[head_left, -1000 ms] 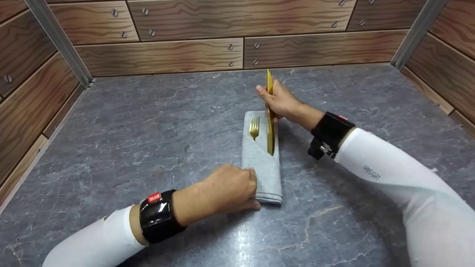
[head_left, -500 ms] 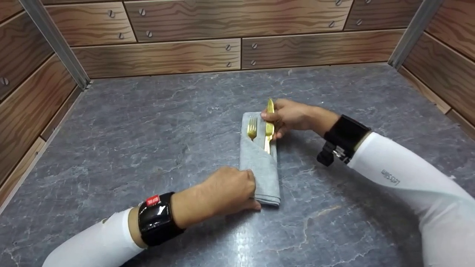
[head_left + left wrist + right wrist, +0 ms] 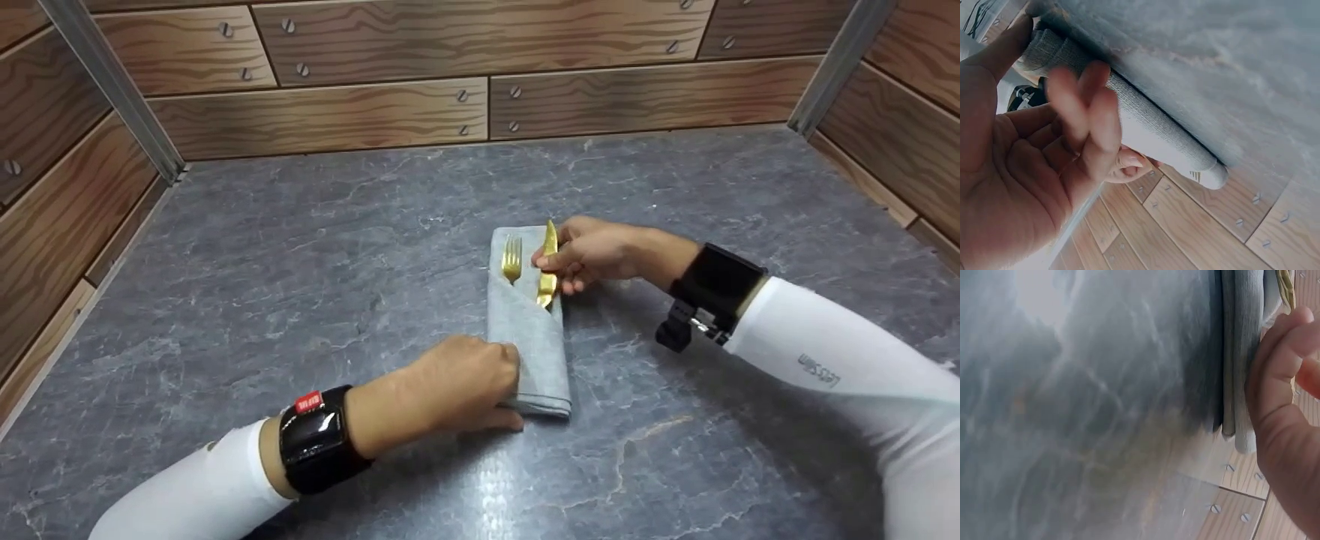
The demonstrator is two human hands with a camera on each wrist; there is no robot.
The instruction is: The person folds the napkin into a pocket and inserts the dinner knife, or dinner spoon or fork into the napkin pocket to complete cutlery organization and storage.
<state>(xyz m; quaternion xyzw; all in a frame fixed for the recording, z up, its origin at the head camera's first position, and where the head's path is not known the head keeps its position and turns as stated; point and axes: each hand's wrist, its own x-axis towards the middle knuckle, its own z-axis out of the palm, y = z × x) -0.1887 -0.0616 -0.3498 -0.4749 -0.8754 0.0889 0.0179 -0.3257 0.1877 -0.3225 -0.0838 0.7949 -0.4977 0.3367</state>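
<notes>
In the head view a folded grey-blue cloth napkin (image 3: 536, 352) lies lengthwise on the table, its diagonal fold forming a pocket. A gold fork (image 3: 512, 259) stands in the pocket on the left, tines out. Beside it a gold knife (image 3: 547, 289) runs into the pocket, its blade outside and its lower part hidden by the cloth. My right hand (image 3: 596, 251) pinches the knife's blade between thumb and fingers from the right. My left hand (image 3: 457, 382) holds the napkin's near left edge with curled fingers, the thumb by the near corner; the left wrist view shows these fingers (image 3: 1100, 118) from below.
The grey marbled tabletop (image 3: 300, 285) surrounds the napkin. A wood-patterned back wall (image 3: 322, 120) and side walls with metal corner posts (image 3: 112, 82) enclose it. Both wrists carry black straps, the left strap (image 3: 322, 442) in full view.
My right hand has come down and nearer with the knife, which has slid deeper into the napkin's pocket. The left hand stays in place; the fork and napkin keep their position.
</notes>
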